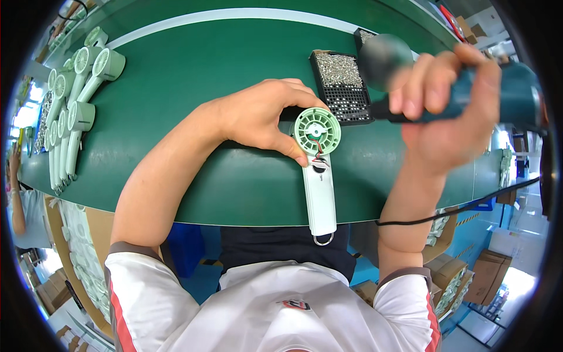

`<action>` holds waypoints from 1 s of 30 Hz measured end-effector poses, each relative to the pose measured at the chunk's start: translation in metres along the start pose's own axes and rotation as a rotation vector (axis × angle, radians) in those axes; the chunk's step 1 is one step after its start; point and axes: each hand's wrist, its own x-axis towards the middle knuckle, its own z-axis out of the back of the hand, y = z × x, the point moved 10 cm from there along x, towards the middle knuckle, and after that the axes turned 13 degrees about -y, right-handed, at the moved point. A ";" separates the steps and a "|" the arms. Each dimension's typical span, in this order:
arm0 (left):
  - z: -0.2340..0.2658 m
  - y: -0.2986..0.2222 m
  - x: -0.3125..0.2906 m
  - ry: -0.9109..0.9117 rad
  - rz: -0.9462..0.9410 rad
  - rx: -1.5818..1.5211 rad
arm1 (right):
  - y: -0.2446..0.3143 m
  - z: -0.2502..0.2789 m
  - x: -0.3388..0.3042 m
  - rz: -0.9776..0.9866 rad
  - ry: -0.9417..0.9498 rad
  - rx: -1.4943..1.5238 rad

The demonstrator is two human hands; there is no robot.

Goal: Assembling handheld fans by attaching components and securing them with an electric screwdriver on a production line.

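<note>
Everything is brightly lit, but the right grip (pixel 443 132) blurs

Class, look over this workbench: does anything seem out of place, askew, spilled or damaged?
Only the handheld fan in the left hand stands out: thin wires show uncovered at its neck, looking more unfinished than damaged. I see no spill.

white shirt (pixel 246 311) | grey-brown cuffs (pixel 136 249) | red sleeve stripes (pixel 120 317) | chest emblem (pixel 295 305) | dark bottoms (pixel 275 249)
</note>
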 end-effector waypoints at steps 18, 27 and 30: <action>-0.001 -0.001 0.003 -0.009 0.020 -0.044 | -0.014 -0.016 -0.020 -0.102 0.200 0.013; 0.002 -0.002 0.002 -0.021 -0.010 -0.038 | -0.027 -0.029 -0.033 -0.021 0.131 -0.269; 0.002 0.001 0.001 -0.036 0.003 -0.055 | -0.027 -0.031 -0.035 -0.039 0.146 -0.239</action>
